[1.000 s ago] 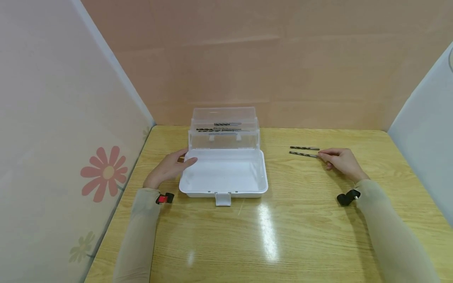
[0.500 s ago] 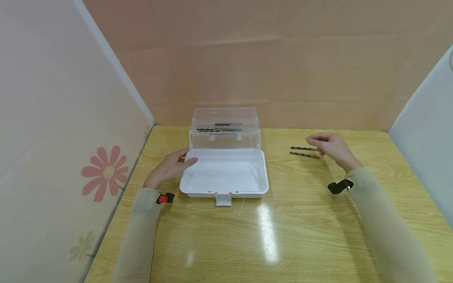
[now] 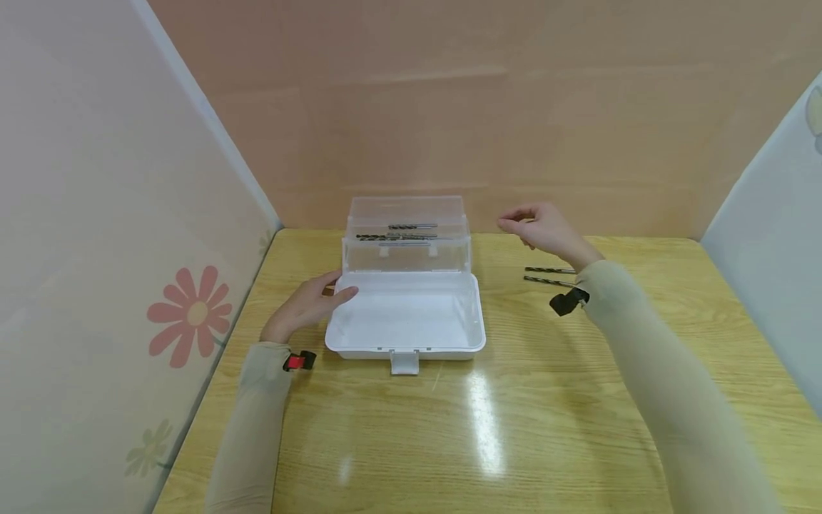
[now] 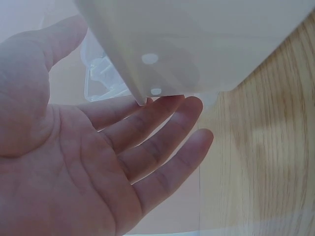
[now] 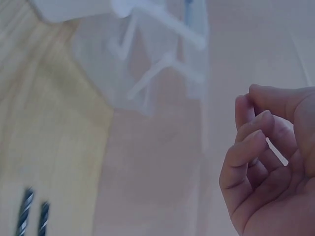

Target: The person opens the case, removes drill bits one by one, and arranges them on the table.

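A white plastic toolbox (image 3: 406,350) stands lid up on the table, its clear trays raised at the back. Drill bits (image 3: 412,226) lie in those trays. My left hand (image 3: 307,303) rests at the box's left side, thumb over the rim; in the left wrist view its fingers extend loosely along the outside of the white wall (image 4: 197,44). My right hand (image 3: 539,230) is in the air right of the trays, fingers loosely curled, thumb and forefinger tips together, nothing visible between them (image 5: 275,152). Two dark drill bits (image 3: 546,280) lie on the table beneath the right wrist.
The wooden table (image 3: 385,442) carries the box and the two bits. A tan backdrop (image 3: 411,107) rises behind it, with white panels at left and right. The box's latch (image 3: 404,363) hangs down at its front.
My right hand has left the nearer of the two drill bits, risen and moved left towards the trays. Both bits stay on the table. The left hand and the box have not moved.
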A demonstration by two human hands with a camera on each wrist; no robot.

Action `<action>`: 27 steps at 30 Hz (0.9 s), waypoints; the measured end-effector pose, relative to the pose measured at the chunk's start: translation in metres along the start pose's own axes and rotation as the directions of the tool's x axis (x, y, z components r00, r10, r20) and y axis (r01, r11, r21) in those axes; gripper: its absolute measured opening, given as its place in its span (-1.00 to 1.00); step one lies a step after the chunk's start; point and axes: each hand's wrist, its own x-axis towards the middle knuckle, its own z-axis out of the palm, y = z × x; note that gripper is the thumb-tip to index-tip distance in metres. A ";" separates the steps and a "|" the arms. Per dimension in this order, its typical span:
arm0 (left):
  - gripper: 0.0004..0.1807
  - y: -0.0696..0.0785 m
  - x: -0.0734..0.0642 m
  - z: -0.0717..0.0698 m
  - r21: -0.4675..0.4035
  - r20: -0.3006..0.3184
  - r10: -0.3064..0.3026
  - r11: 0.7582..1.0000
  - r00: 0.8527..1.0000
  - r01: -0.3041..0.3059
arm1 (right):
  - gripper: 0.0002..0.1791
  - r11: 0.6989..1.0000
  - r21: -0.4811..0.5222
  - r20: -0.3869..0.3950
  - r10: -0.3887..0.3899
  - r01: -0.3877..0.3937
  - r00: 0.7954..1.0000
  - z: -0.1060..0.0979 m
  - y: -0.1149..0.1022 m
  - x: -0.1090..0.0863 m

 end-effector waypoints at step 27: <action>0.02 0.004 0.004 0.002 0.002 -0.011 0.018 1.000 1.000 -0.018 | -0.77 0.981 -0.151 0.104 -0.105 0.120 0.989 0.073 -0.070 0.060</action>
